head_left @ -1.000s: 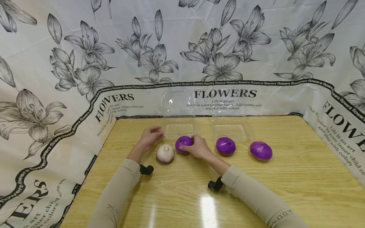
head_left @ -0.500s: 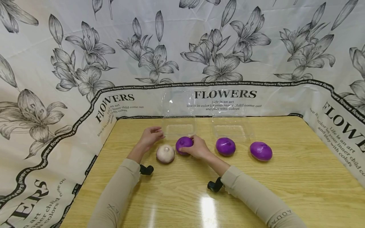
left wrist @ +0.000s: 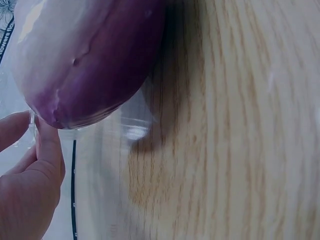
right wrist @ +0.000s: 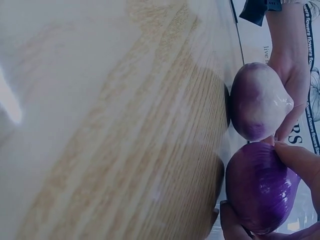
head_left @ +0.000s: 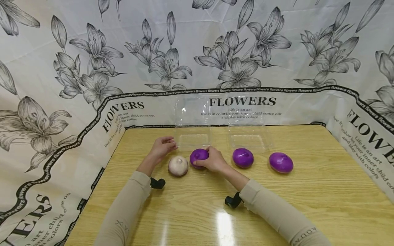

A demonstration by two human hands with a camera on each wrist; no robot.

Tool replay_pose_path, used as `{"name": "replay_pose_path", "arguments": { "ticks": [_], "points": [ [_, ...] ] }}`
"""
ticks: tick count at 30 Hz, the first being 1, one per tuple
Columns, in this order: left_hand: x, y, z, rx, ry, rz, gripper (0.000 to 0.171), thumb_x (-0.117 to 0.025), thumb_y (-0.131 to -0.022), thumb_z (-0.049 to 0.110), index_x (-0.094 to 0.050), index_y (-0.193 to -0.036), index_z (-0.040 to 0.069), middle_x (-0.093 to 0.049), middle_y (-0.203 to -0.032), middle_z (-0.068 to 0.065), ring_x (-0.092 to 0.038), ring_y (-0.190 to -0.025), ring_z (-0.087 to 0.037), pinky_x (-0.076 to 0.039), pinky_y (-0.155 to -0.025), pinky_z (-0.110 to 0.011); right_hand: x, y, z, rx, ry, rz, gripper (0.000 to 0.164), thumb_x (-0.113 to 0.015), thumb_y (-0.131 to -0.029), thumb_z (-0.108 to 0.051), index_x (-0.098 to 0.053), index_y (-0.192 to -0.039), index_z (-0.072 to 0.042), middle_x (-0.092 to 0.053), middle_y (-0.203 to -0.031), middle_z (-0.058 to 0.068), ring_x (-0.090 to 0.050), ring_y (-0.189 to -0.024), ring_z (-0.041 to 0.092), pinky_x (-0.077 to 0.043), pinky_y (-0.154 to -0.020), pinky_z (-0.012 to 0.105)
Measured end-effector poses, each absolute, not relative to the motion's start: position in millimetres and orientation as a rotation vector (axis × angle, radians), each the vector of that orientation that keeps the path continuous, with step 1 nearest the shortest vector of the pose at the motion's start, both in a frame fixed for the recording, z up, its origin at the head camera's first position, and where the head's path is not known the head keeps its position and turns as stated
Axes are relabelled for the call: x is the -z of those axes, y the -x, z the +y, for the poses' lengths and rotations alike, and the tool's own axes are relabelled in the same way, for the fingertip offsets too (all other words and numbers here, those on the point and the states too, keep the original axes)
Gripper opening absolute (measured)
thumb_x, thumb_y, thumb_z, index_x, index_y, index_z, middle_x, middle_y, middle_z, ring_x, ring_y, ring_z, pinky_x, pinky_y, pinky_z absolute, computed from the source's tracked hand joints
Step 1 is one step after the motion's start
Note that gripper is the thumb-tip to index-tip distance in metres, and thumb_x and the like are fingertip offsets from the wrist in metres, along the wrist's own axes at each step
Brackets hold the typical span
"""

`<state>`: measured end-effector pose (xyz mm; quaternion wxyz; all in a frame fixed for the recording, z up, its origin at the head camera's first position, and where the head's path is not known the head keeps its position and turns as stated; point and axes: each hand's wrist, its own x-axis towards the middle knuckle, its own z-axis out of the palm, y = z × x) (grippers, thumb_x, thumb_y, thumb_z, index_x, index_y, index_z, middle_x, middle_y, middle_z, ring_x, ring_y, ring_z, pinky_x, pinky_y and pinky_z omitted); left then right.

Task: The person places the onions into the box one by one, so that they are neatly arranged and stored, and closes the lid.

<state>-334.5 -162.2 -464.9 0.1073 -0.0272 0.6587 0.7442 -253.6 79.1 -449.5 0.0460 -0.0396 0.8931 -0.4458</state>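
My right hand (head_left: pixel 214 160) grips a glossy purple onion (head_left: pixel 197 155), thumb and fingers around its sides, just in front of the left clear plastic clamshell box (head_left: pixel 194 140). In the right wrist view, this purple onion (right wrist: pixel 260 187) sits close beside a whitish onion with purple sides (right wrist: pixel 257 102). That whitish onion (head_left: pixel 178 166) lies on the table between my two hands. My left hand (head_left: pixel 162 147) is at the left box's near left corner. Its thumb and fingers (left wrist: pixel 48 142) pinch the thin clear edge in the left wrist view, partly behind the whitish onion (left wrist: pixel 90 55).
Another clear clamshell box (head_left: pixel 247 140) stands open to the right, its lid raised against the flowered cloth (head_left: pixel 166 68). Two more purple onions lie on the wooden table (head_left: pixel 191 212): one onion (head_left: pixel 243 157) before that box, another onion (head_left: pixel 281 162) farther right.
The purple onion in my right hand has shifted very slightly toward me. My left hand stays at the box corner, and the other onions keep their places.
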Motion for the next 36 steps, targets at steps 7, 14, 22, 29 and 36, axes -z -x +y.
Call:
{"name": "replay_pose_path", "arguments": {
  "ticks": [7, 14, 22, 29, 36],
  "points": [
    [464, 333, -163, -2.192, 0.080, 1.927, 0.051, -0.053, -0.100, -0.012, -0.037, -0.149, -0.014, -0.046, -0.132, -0.026, -0.058, -0.117, -0.036, -0.061, -0.097, -0.027, 445, 250, 83, 1.320, 0.164, 2.718, 0.068, -0.090, -0.078, -0.031, -0.057, -0.126, 0.005, -0.066, -0.119, 0.024, -0.066, -0.108, 0.036, -0.061, -0.096, 0.044],
    [464, 333, -163, -2.183, 0.062, 1.936, 0.051, -0.053, -0.101, -0.012, -0.037, -0.149, -0.014, -0.048, -0.126, -0.023, -0.057, -0.118, -0.038, -0.061, -0.098, -0.028, 434, 247, 87, 1.368, 0.177, 2.665, 0.073, -0.090, -0.079, -0.031, -0.055, -0.133, 0.003, -0.065, -0.124, 0.024, -0.067, -0.110, 0.035, -0.061, -0.097, 0.043],
    [465, 334, -163, -2.177, 0.043, 1.945, 0.051, -0.053, -0.101, -0.010, -0.037, -0.149, -0.014, -0.048, -0.128, -0.024, -0.054, -0.124, -0.042, -0.060, -0.099, -0.028, 423, 250, 88, 1.350, 0.249, 2.670, 0.079, -0.090, -0.079, -0.034, -0.053, -0.137, 0.004, -0.066, -0.123, 0.023, -0.067, -0.108, 0.035, -0.062, -0.095, 0.043],
    [466, 333, -163, -2.196, 0.049, 1.936, 0.050, -0.053, -0.101, -0.011, -0.037, -0.149, -0.015, -0.047, -0.129, -0.025, -0.056, -0.121, -0.040, -0.061, -0.097, -0.027, 414, 257, 90, 1.308, 0.326, 2.711, 0.078, -0.089, -0.079, -0.037, -0.054, -0.136, 0.004, -0.066, -0.121, 0.023, -0.067, -0.109, 0.035, -0.062, -0.096, 0.045],
    [466, 334, -164, -2.196, 0.053, 1.930, 0.051, -0.053, -0.101, -0.011, -0.037, -0.149, -0.015, -0.048, -0.125, -0.021, -0.060, -0.111, -0.031, -0.061, -0.096, -0.026, 408, 261, 93, 1.322, 0.343, 2.704, 0.080, -0.088, -0.080, -0.037, -0.052, -0.139, 0.003, -0.065, -0.125, 0.024, -0.066, -0.111, 0.037, -0.061, -0.097, 0.047]
  ]
}}
